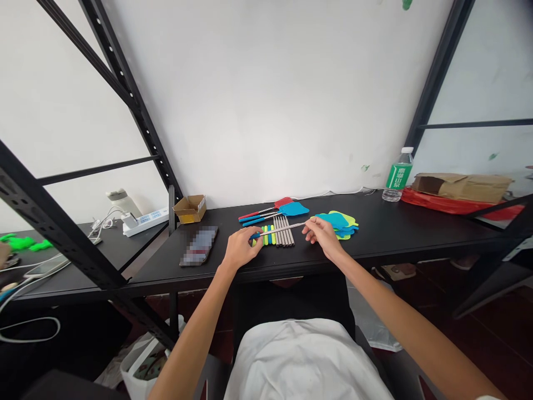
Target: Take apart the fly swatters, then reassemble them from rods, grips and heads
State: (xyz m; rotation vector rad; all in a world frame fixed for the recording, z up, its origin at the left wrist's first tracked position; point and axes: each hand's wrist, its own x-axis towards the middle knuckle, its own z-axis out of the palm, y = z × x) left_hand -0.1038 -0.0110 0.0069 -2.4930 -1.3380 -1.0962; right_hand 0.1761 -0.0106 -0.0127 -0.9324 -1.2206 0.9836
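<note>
Left grip: the left hand (pixel 242 247) is clamped on the blue handle (pixel 255 236) of the held rod.
Right grip: the right hand (pixel 320 236) pinches this rod's other end.
Held rod (pixel 283 228): thin and silvery, nearly parallel to the tabletop's front edge, above the two rows.
Rows below: yellow-green and blue handles (pixel 272 235), and beside them grey rods (pixel 285 232).
Behind: a red swatter (pixel 283 203) and blue swatters (pixel 293 209), toward the back edge.
Right side: loose swatter heads (pixel 339 222) just beyond the hand; the bottle (pixel 398 175) near the back edge.
Left side: phone (pixel 200 245), small carton (pixel 190 209) behind it.
Room: bare tabletop (pixel 387 233) extends rightward from the heads.
</note>
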